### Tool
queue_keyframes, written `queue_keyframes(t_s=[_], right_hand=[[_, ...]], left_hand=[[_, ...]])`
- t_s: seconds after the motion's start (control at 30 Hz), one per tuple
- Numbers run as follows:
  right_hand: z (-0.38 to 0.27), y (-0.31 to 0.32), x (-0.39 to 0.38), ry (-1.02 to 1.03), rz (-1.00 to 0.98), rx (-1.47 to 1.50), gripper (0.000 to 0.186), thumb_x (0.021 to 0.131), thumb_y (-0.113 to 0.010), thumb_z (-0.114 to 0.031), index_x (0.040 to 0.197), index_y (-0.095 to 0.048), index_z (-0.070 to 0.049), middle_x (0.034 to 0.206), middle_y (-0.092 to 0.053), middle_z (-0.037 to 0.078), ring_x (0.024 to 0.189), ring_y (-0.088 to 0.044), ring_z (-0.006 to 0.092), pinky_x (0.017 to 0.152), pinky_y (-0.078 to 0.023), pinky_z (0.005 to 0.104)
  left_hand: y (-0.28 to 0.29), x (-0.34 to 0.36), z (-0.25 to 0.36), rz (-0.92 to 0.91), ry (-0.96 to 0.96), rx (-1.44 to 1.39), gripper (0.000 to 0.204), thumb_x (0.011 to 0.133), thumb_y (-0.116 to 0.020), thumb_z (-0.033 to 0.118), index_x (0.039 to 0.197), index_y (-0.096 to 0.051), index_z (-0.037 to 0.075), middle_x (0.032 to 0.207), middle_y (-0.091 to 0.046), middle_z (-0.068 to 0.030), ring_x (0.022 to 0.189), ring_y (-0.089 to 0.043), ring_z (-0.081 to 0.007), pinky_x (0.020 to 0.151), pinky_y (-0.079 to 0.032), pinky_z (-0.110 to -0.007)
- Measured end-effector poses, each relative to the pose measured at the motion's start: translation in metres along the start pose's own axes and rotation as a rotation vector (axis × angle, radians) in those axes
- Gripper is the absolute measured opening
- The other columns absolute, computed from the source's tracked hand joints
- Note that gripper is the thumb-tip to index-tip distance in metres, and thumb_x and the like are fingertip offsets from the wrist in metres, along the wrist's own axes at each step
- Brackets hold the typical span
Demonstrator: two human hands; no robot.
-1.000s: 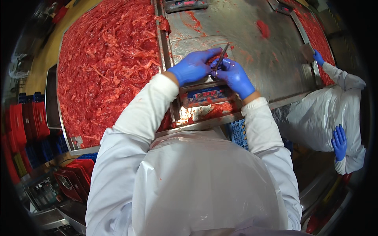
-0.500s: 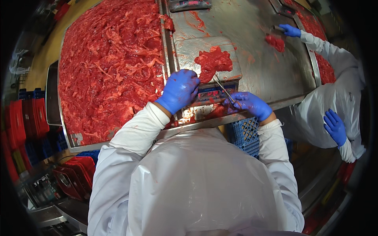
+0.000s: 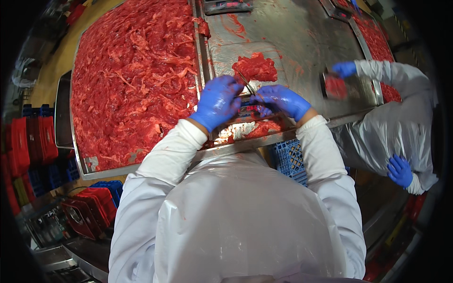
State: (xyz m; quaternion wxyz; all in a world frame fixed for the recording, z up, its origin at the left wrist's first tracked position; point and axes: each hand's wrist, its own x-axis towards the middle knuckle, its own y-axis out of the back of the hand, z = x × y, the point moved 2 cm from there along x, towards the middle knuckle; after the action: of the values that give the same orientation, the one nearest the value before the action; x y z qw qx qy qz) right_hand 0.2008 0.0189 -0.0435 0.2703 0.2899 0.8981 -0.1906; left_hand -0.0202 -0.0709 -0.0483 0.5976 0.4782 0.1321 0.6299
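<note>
A piece of raw red meat lies on the steel plate of a scale. Scissors are in my right hand, blue-gloved and closed around the handles. Their blades point up and left, close to the near edge of the meat. My left hand, also in a blue glove, is at the scale's near left corner with its fingers curled inward. What it pinches, if anything, is hidden. Below the scale's red-lit display, small red meat scraps lie along the table's front edge.
A wide tray of raw meat fills the left side. Another scale stands at the back of the steel table. On the right, a co-worker's gloved hand is over meat. Blue crates stand below the table edge.
My right hand has moved up and left with the scissors, nearer my left hand. The meat's near end has drawn back from my left fingers. The co-worker's hand has come nearer.
</note>
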Motion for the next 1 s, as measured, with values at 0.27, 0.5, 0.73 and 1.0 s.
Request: queue_keyframes(t_s=[0.27,0.5,0.73,1.0], right_hand=[[0.020,-0.034,0.012,-0.027,0.032,0.154,0.019,0.096,-0.074,-0.010,0.110,-0.072,0.003,0.089,-0.073,0.009,0.070,-0.068,0.0119,0.065,-0.055,0.0259],[0.083,-0.079,0.009,0.319,-0.154,-0.811,0.021,0.091,-0.071,-0.016,0.108,-0.076,-0.005,0.094,-0.075,0.014,0.089,-0.072,0.0245,0.082,-0.056,0.0382],[0.072,0.017,-0.070,-0.013,0.154,-0.900,0.022,0.085,-0.074,-0.008,0.107,-0.078,-0.008,0.092,-0.076,0.014,0.082,-0.072,0.0251,0.078,-0.057,0.0382],[0.050,0.001,-0.072,-0.184,-0.012,-1.064,0.021,0.076,-0.080,-0.011,0.097,-0.078,-0.009,0.086,-0.076,0.012,0.078,-0.071,0.0258,0.075,-0.054,0.0384]], left_hand=[[0.041,-0.058,-0.057,0.011,0.386,0.133,0.029,0.086,-0.077,0.019,0.112,-0.075,0.006,0.125,-0.067,-0.0162,0.116,-0.065,-0.0352,0.099,-0.054,-0.044],[0.044,-0.090,-0.110,-0.018,0.576,0.051,0.041,0.087,-0.075,0.026,0.123,-0.072,0.008,0.136,-0.064,-0.0190,0.126,-0.061,-0.0363,0.107,-0.050,-0.046],[0.023,-0.003,-0.121,0.264,0.459,0.069,0.058,0.086,-0.071,0.019,0.141,-0.061,0.005,0.141,-0.062,-0.0212,0.136,-0.053,-0.0378,0.118,-0.040,-0.046],[-0.001,0.074,-0.039,-0.466,0.428,-1.112,0.064,0.096,-0.054,0.001,0.159,-0.045,0.006,0.155,-0.054,-0.0191,0.144,-0.051,-0.0269,0.122,-0.037,-0.036]])
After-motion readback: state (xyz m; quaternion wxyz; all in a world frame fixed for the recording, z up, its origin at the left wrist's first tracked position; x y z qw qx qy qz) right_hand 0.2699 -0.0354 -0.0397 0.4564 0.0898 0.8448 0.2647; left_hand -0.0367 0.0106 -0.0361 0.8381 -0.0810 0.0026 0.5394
